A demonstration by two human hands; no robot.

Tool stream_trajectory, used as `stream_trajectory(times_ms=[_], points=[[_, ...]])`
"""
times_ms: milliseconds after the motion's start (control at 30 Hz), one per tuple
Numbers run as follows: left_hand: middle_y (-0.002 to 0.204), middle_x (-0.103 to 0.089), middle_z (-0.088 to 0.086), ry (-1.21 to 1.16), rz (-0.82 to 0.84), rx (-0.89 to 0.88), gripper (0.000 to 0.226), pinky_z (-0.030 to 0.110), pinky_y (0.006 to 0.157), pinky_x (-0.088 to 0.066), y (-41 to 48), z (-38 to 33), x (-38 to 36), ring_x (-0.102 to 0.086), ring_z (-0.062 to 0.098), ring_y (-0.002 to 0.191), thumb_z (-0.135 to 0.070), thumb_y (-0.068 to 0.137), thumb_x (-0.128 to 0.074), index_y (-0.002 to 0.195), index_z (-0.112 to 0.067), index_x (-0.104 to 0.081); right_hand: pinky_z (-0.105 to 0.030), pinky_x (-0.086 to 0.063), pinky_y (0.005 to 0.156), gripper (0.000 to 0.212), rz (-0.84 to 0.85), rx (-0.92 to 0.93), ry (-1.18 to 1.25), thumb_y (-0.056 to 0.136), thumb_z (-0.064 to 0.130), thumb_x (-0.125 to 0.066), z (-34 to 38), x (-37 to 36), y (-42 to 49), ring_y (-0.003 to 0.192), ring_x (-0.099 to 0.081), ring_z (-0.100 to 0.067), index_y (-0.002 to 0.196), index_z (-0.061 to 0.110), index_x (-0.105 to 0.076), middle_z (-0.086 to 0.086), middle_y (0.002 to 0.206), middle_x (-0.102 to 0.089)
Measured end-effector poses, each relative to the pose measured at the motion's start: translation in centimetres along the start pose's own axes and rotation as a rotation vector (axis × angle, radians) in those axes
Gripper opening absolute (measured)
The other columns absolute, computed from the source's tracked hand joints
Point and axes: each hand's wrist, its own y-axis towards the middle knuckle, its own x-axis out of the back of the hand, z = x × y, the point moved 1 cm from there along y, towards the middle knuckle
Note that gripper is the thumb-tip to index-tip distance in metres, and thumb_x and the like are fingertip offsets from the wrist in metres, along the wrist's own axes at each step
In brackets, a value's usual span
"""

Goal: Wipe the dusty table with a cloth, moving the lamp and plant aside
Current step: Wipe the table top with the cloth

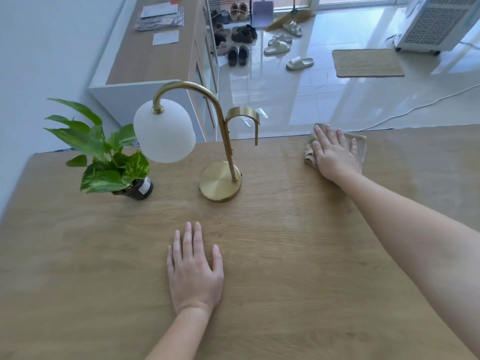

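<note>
A wooden table (272,255) fills the lower view. My right hand (333,154) lies flat, fingers spread, pressing a beige cloth (359,146) onto the table near its far edge on the right. My left hand (194,266) rests palm down on the bare wood in the middle, holding nothing. A brass lamp (220,181) with a white globe shade (164,130) stands left of the cloth. Further left sits a small green plant in a black pot (140,188).
Beyond the table's far edge are a low wooden cabinet (155,53), a shoe rack and several loose sandals (298,63) on the glossy tiled floor, a woven doormat (367,63) and a white appliance (439,22) with a cable.
</note>
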Motion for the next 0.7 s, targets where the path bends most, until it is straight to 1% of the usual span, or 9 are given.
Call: stream_trajectory(times_ms=[133, 267, 367, 467, 533, 633, 700], points=[[0.174, -0.031, 0.0, 0.002, 0.008, 0.002, 0.072, 0.049, 0.132, -0.021, -0.1, -0.2, 0.2, -0.023, 0.025, 0.163, -0.056, 0.104, -0.031, 0.167, -0.022, -0.034, -0.048, 0.011, 0.13, 0.059, 0.012, 0.065, -0.019, 0.109, 0.061, -0.013, -0.1, -1.0, -4.8, 0.163, 0.009, -0.011, 0.166, 0.051, -0.003, 0.021, 0.175, 0.008], [0.175, -0.031, 0.0, -0.007, 0.012, 0.004, 0.073, 0.05, 0.132, -0.019, -0.2, -0.2, 0.4, -0.021, 0.025, 0.164, -0.057, 0.104, -0.028, 0.168, -0.022, -0.032, -0.043, 0.015, 0.129, 0.058, 0.053, 0.185, -0.037, 0.109, 0.065, -0.012, -0.7, -3.1, -13.6, 0.161, 0.018, -0.006, 0.164, 0.055, 0.002, 0.025, 0.173, 0.013], [0.174, -0.032, 0.001, -0.026, 0.007, -0.002, 0.073, 0.05, 0.132, -0.019, -0.3, -0.4, 0.6, -0.021, 0.026, 0.163, -0.057, 0.103, -0.028, 0.168, -0.022, -0.033, -0.043, 0.012, 0.131, 0.055, 0.067, 0.248, -0.063, 0.11, 0.064, -0.017, -3.5, -4.1, -20.9, 0.159, 0.02, -0.002, 0.161, 0.061, 0.004, 0.03, 0.171, 0.015], [0.174, -0.032, 0.002, -0.027, 0.008, -0.005, 0.074, 0.049, 0.133, -0.017, -0.5, -0.5, 0.6, -0.021, 0.026, 0.163, -0.057, 0.103, -0.027, 0.168, -0.021, -0.033, -0.042, 0.007, 0.132, 0.055, 0.066, 0.224, -0.097, 0.108, 0.066, -0.016, -8.1, -3.9, -26.0, 0.158, 0.019, 0.001, 0.159, 0.064, 0.004, 0.034, 0.17, 0.014], [0.174, -0.032, 0.002, -0.03, 0.003, -0.006, 0.074, 0.049, 0.133, -0.017, -0.5, -0.5, 0.6, -0.022, 0.026, 0.163, -0.057, 0.103, -0.027, 0.168, -0.021, -0.034, -0.041, 0.007, 0.132, 0.057, 0.069, 0.184, -0.104, 0.105, 0.069, -0.013, -10.6, -3.1, -27.1, 0.158, 0.019, 0.002, 0.158, 0.066, 0.005, 0.034, 0.17, 0.013], [0.174, -0.031, 0.002, -0.027, 0.001, -0.006, 0.073, 0.05, 0.133, -0.017, -0.5, -0.6, 0.6, -0.021, 0.026, 0.163, -0.056, 0.104, -0.028, 0.168, -0.021, -0.033, -0.04, 0.008, 0.131, 0.057, 0.058, 0.1, -0.089, 0.102, 0.072, -0.009, -11.6, -2.1, -25.5, 0.159, 0.018, 0.001, 0.157, 0.068, 0.007, 0.032, 0.171, 0.01], [0.175, -0.03, 0.001, -0.02, 0.002, -0.008, 0.073, 0.049, 0.133, -0.017, -0.5, -0.6, 0.5, -0.02, 0.026, 0.164, -0.056, 0.104, -0.027, 0.168, -0.021, -0.032, -0.043, 0.007, 0.13, 0.057, 0.028, 0.042, -0.069, 0.103, 0.071, -0.006, -10.8, -1.6, -22.6, 0.161, 0.013, -0.004, 0.158, 0.066, 0.005, 0.029, 0.173, 0.009]])
